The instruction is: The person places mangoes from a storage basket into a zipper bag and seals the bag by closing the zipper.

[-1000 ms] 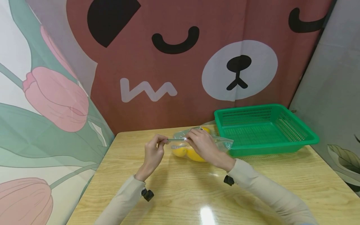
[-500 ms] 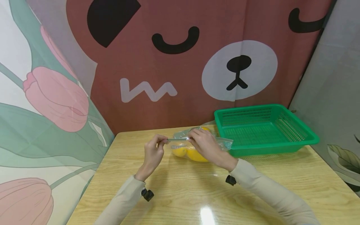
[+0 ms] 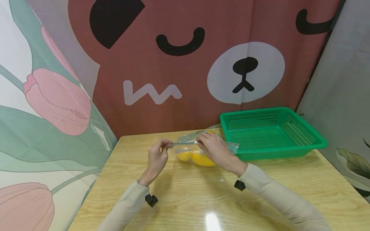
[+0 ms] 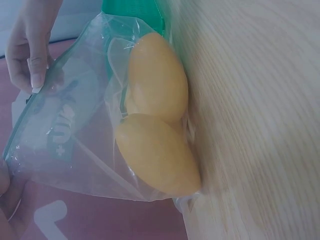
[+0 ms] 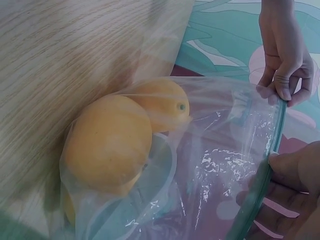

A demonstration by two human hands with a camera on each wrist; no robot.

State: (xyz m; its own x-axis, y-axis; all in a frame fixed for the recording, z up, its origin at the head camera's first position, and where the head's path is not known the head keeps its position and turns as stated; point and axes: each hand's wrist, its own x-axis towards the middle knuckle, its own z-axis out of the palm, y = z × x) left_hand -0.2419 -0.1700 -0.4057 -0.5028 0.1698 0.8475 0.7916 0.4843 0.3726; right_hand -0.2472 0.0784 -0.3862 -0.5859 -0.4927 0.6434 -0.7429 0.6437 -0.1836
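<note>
A clear zip bag (image 3: pixel 189 146) with a green seal strip (image 5: pixel 260 197) stands on the table, several yellow fruits (image 4: pixel 159 75) that look like mangoes lying at its bottom. At the strip's left end, my left hand (image 3: pixel 157 155) pinches the bag's corner between thumb and fingers. My right hand (image 3: pixel 215 147) pinches the strip farther right, thumb on the near side and fingers behind. A small white piece (image 4: pixel 36 90), seemingly a zip slider, shows at its fingertips in the left wrist view. In the head view the right hand hides part of the bag and fruit.
A green perforated basket (image 3: pixel 274 150) stands right of the bag, close to the bag's right corner. The wooden table (image 3: pixel 185 199) reaches back to a curtain (image 3: pixel 162 118) with a bear print. A tulip-print cloth (image 3: pixel 57 144) hangs at the left.
My right hand has slid a little to the right along the seal strip, baring more of it. My left hand stays at the corner, and the basket has not moved.
</note>
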